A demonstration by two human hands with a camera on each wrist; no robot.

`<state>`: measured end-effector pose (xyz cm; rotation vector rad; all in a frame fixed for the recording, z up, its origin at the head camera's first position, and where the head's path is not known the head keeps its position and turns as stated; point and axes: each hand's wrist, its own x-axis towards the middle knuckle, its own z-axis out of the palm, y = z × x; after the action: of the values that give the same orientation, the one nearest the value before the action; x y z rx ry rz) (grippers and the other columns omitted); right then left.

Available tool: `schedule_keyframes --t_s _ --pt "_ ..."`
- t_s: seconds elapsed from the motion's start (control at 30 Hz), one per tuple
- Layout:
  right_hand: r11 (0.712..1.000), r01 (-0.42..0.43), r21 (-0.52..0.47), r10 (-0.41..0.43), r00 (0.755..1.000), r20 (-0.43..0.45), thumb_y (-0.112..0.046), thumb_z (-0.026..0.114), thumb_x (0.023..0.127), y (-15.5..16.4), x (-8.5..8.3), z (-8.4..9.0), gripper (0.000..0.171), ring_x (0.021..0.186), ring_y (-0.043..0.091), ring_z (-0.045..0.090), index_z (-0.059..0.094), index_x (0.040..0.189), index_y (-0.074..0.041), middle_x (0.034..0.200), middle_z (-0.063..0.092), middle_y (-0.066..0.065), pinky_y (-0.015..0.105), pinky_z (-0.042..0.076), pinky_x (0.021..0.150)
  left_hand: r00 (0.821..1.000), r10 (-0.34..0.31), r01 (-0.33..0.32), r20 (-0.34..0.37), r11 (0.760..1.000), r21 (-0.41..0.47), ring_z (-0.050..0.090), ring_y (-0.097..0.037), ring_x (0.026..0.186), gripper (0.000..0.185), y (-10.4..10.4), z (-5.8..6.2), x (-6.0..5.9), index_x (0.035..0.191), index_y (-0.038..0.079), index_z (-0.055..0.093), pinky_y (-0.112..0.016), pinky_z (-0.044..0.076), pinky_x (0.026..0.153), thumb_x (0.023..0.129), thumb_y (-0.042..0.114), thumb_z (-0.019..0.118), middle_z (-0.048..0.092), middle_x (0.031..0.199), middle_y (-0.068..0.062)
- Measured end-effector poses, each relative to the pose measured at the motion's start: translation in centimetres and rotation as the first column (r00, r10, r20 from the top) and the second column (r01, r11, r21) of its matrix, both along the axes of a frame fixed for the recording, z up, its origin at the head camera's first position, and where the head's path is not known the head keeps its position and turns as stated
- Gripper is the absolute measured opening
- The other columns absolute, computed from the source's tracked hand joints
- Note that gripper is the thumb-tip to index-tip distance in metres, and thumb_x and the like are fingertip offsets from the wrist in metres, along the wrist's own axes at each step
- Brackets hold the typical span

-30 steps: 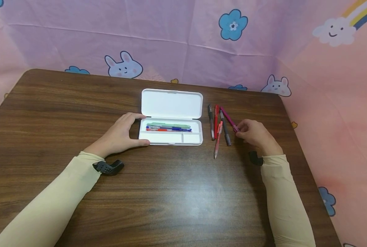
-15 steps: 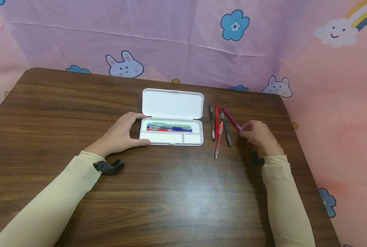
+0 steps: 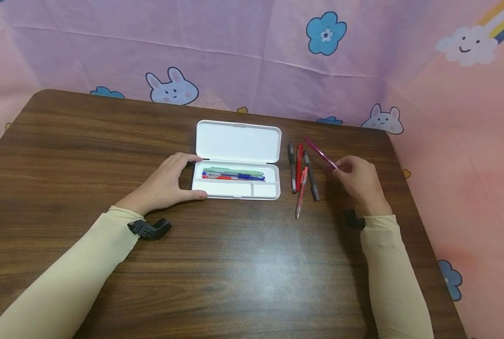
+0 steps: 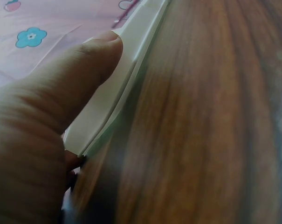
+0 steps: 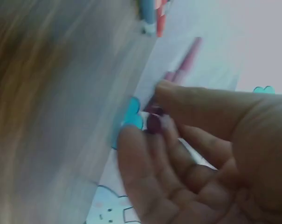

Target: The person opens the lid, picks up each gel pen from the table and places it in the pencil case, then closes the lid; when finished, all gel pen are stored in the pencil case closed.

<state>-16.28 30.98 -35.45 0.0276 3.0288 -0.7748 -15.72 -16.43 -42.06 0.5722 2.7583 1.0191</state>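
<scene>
While the brown wooden table [image 3: 243, 273] and the open white pencil case [image 3: 236, 141] sit as they did a second ago, the magenta pen [image 3: 321, 153] has come up off the table: the right hand [image 3: 359, 181] now pinches its near end, fingers [image 5: 178, 105] clamped together on it, the barrel tilted up and away to the far left. That pen is free to carry. The left hand [image 3: 164, 181] has not moved, curled round the case's left end with its thumb [image 4: 80, 65] along the near rim. Green, blue and red pens [image 3: 232, 175] lie in the case's far compartment. Four loose pens [image 3: 301, 174] lie between the case and the raised pen.
</scene>
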Motion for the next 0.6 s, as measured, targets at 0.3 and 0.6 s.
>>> schedule_keyframes --t_s 0.3,0.6 --pt "0.995 -0.069 -0.078 0.044 0.956 -0.290 -0.010 0.075 0.096 -2.6 0.9 1.2 0.016 0.092 0.025 0.064 0.077 0.109 -0.003 0.104 0.070 0.014 0.028 0.049 0.077 1.000 -0.003 0.003 -0.012 1.000 0.000 0.032 -0.033 0.149 0.099 -0.1 -0.2 -0.1 0.153 0.015 0.042 -0.062 0.028 0.119 0.078 0.066 0.081 0.041 0.158 -0.010" --pt "0.959 -0.274 -0.066 0.214 0.860 -0.463 0.000 0.077 0.091 -6.1 2.2 1.9 0.014 0.086 0.017 0.061 0.079 0.105 -0.003 0.098 0.069 0.010 0.011 0.047 0.074 1.000 -0.008 0.008 -0.014 1.000 -0.006 0.031 -0.035 0.149 0.100 0.0 -0.1 -0.1 0.153 0.014 0.042 -0.063 0.028 0.118 0.079 0.066 0.081 0.040 0.158 -0.012"
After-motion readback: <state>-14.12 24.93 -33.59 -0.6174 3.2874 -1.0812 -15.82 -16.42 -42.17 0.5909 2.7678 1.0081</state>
